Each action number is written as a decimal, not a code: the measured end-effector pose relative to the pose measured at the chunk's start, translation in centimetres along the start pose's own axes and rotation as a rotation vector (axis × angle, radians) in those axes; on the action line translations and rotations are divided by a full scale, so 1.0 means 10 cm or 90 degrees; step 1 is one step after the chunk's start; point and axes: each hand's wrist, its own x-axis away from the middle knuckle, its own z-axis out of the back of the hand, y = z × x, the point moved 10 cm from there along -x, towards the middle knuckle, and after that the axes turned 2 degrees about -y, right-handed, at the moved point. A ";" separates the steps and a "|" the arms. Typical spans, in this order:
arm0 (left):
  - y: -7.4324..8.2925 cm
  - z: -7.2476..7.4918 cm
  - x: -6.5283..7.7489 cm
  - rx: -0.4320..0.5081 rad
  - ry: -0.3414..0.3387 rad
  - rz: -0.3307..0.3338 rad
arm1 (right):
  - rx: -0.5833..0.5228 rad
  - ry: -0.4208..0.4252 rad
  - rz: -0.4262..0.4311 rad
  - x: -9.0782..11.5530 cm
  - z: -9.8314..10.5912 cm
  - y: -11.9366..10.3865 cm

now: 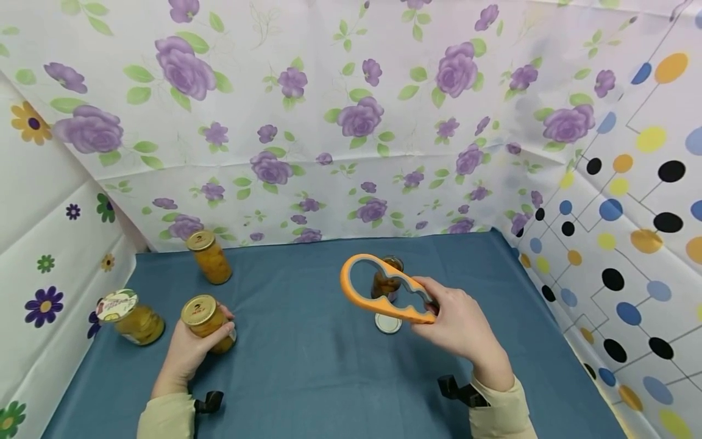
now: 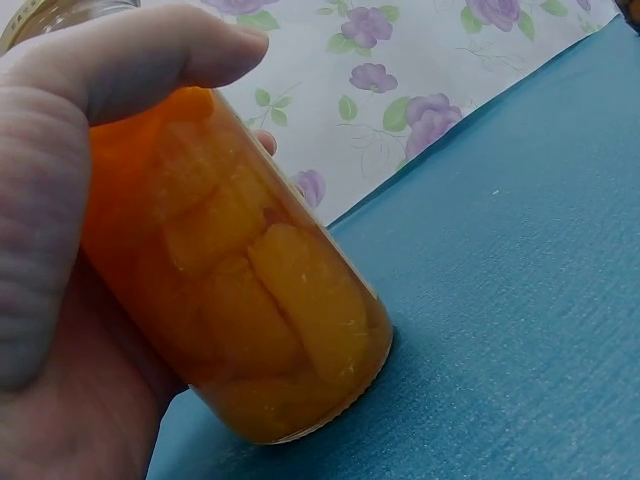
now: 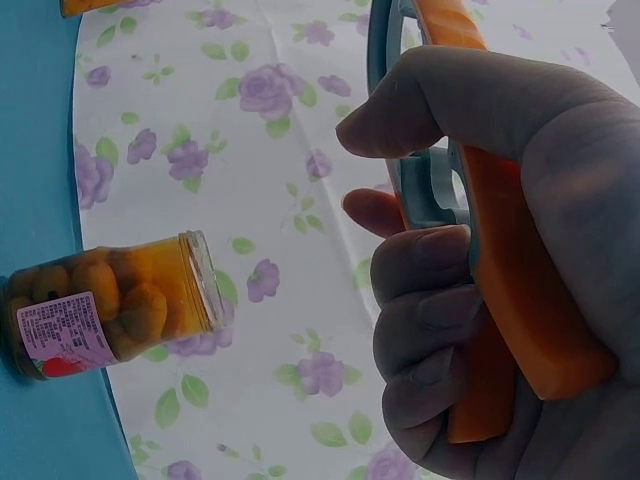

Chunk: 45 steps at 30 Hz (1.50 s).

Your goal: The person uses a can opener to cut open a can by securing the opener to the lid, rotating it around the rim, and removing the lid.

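Note:
My left hand grips a glass jar with a gold lid. Its thumb and fingers wrap the upper side, and orange fruit pieces show through the glass. The base of this jar is at the blue cloth. On the other side my right hand holds an orange-and-grey jar opener by its handles, raised with its loop pointing left. Beyond the opener, partly hidden by it, stands a jar without a lid, with round fruit and a pink label. A round pale lid lies on the cloth before that jar.
A second gold-lidded jar of orange fruit stands at the back left. Nearer the left edge is a jar with a patterned lid. Blue cloth covers the table, with flowered sheeting behind and dotted sheeting on the right.

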 end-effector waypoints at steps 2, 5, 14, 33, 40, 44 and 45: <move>-0.01 0.00 0.01 0.000 0.002 0.000 | 0.000 -0.002 -0.001 0.00 -0.01 0.01; -0.03 0.01 0.01 -0.002 0.008 0.000 | -0.001 -0.006 0.000 -0.01 -0.02 0.01; 0.18 -0.09 -0.02 0.007 0.001 -0.027 | -0.006 -0.006 0.003 -0.01 0.00 -0.01; 0.45 -0.76 -0.21 0.096 -0.049 -0.040 | 0.000 -0.014 0.017 -0.06 -0.05 -0.08; 0.92 -1.14 -0.27 0.079 -0.072 -0.032 | -0.016 -0.006 0.045 -0.13 -0.08 -0.24; 1.03 -1.36 -0.30 0.053 -0.078 -0.011 | -0.024 -0.008 0.061 -0.19 -0.12 -0.37; 1.05 -1.41 -0.30 0.050 -0.079 -0.007 | -0.025 -0.010 0.067 -0.20 -0.13 -0.41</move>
